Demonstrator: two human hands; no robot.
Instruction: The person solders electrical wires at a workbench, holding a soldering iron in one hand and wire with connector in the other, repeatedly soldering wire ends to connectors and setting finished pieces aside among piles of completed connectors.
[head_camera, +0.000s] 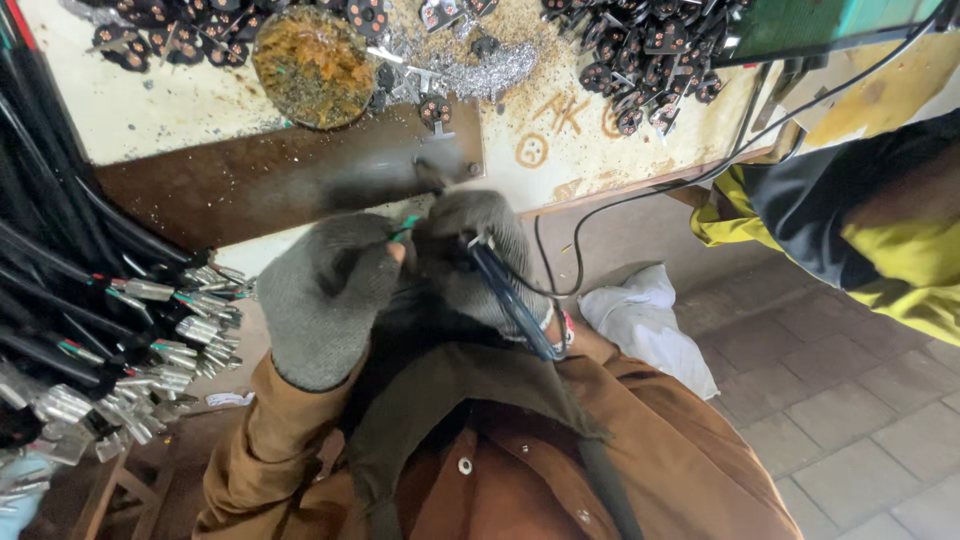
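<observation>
Workbench (180, 110) seen from above, strewn with black plugs (640, 70) along its far edge; a round dish (314, 65) of rusty scraps sits near them. Bundled black cables (90, 320) with metal-capped ends hang off the left edge. Left hand (325, 295) and right hand (480, 260), both gloved grey, are pressed together just off the near edge, clamped on a thin cable (515, 300) with a green wire tip (405, 226).

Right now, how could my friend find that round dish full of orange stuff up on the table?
Start at the pale workbench that runs across the top of the picture, above the two grey-gloved hands. Near its front edge, just above the dark brown strip, sits the round dish. It alone is round and filled with orange-brown crumbly bits; the things around it are small black plug parts and silver shavings.
</observation>
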